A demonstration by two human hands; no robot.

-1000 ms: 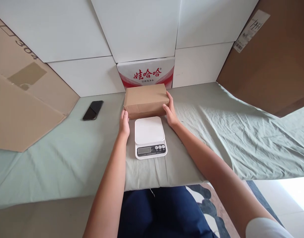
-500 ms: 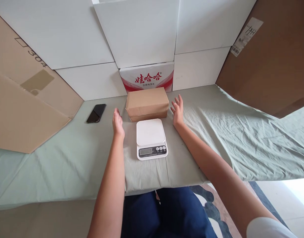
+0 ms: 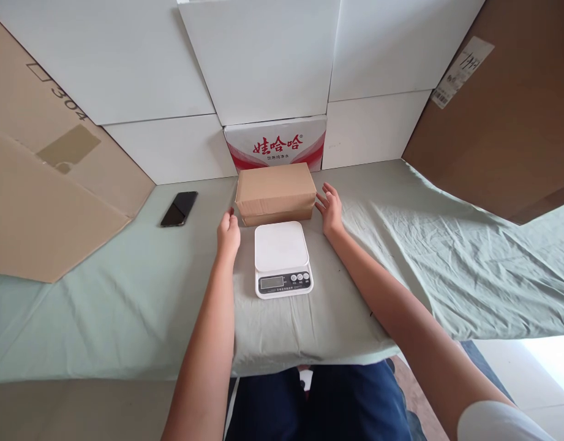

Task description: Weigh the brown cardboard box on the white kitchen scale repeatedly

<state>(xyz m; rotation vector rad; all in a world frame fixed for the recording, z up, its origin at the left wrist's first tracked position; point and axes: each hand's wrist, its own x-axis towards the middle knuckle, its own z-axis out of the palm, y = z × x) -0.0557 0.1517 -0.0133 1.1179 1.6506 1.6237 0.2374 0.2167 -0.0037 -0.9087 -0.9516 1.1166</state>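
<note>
Cardboard sheets, large and brown (image 3: 43,184), are leaned against the wall at the far left, above a pale green cloth (image 3: 125,294) spread over the table. A black rectangular phone (image 3: 179,209) is laid flat on that cloth, well apart from the hands. Next, the left hand (image 3: 229,231) is seen with fingers loosely curled and nothing gripped, just beside the near left corner of a brown paper-wrapped rectangular parcel (image 3: 275,192). The parcel is set on the cloth between the two hands, directly behind a white digital kitchen scale (image 3: 282,257) and in front of a white carton with red printed characters (image 3: 276,142). The right hand (image 3: 330,209) is held open with fingers spread, released, its fingertips close to the parcel's right end; contact cannot be told. Another brown cardboard panel (image 3: 502,122) is propped at the far right.
</note>
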